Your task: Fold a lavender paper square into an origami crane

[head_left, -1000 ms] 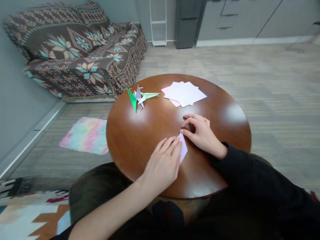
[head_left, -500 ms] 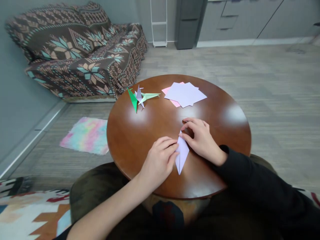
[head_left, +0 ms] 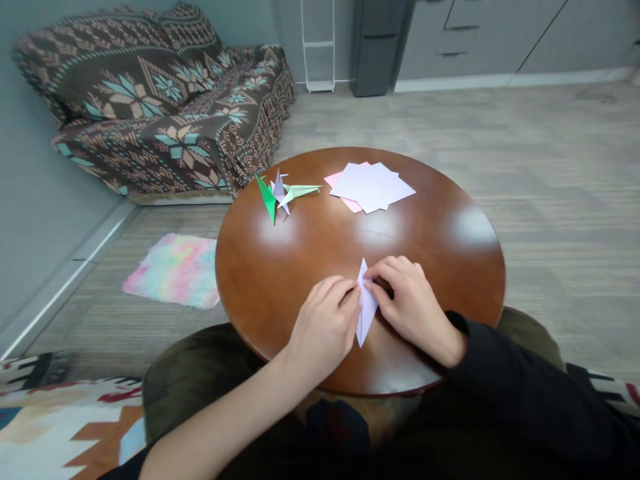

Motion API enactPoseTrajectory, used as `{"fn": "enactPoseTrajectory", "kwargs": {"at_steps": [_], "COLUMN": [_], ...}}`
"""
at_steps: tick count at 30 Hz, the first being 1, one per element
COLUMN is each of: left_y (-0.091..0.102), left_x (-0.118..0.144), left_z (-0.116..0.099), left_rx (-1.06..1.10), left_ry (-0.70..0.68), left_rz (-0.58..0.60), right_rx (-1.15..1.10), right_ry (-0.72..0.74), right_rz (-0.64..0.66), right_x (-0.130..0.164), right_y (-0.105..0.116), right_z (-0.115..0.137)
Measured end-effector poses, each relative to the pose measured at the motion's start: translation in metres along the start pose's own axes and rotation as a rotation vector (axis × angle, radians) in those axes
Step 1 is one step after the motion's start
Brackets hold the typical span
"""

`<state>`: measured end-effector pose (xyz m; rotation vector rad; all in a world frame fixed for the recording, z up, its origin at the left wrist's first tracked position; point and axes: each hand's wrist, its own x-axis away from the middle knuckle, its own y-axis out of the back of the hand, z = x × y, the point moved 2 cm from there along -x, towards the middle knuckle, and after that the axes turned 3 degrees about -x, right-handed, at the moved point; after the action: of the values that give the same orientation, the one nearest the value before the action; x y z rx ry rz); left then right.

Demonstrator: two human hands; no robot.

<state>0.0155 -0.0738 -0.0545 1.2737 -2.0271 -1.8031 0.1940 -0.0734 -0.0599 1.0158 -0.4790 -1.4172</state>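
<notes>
A pale lilac sheet of origami paper (head_left: 368,308), folded into a narrow diamond, lies on the round brown table (head_left: 270,280) with one point towards me. My left hand (head_left: 327,320) grips its left edge, fingers bent and closed together, covering part of that side. On the right edge, near the upper half, the thumb and index finger of my right hand (head_left: 407,303) pinch the paper. The top tip sticks out beyond both hands.
Folded paper cranes in green (head_left: 267,199), lilac (head_left: 279,190) and pale green (head_left: 299,192) stand at the table's far left. A fanned stack of lilac and pink paper sheets (head_left: 373,187) lies at the far side. Beyond are a covered sofa (head_left: 175,127) and a fluffy rug (head_left: 173,270).
My right hand has slid down from the paper's top tip to its upper right edge, uncovering the tip. My left hand stays at the left edge, barely shifted.
</notes>
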Motion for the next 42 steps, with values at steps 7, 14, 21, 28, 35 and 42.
{"fn": "enactPoseTrajectory", "kwargs": {"at_steps": [7,14,21,28,35,42], "left_y": [-0.001,-0.003,0.001,0.001,0.004,0.004], "left_x": [0.001,0.001,0.000,0.001,0.001,0.004], "left_z": [0.003,0.004,0.007,0.006,-0.002,0.000], "left_rx": [0.044,0.046,0.148,0.096,-0.067,-0.045], "left_ry": [0.000,-0.020,0.026,0.004,-0.026,0.006], "left_rz": [0.000,0.008,0.065,0.078,0.079,0.033], "right_rx": [-0.004,0.039,0.070,0.076,-0.133,-0.152], "right_ry": [0.054,0.083,0.099,0.101,-0.038,-0.198], "right_rz": [-0.036,-0.037,-0.047,-0.046,0.097,0.216], "right_x": [0.006,0.005,0.005,0.008,-0.017,-0.039], "right_y": [-0.001,0.000,0.001,0.002,0.008,0.009], "right_z": [-0.002,0.000,0.002,0.004,-0.004,-0.005]}}
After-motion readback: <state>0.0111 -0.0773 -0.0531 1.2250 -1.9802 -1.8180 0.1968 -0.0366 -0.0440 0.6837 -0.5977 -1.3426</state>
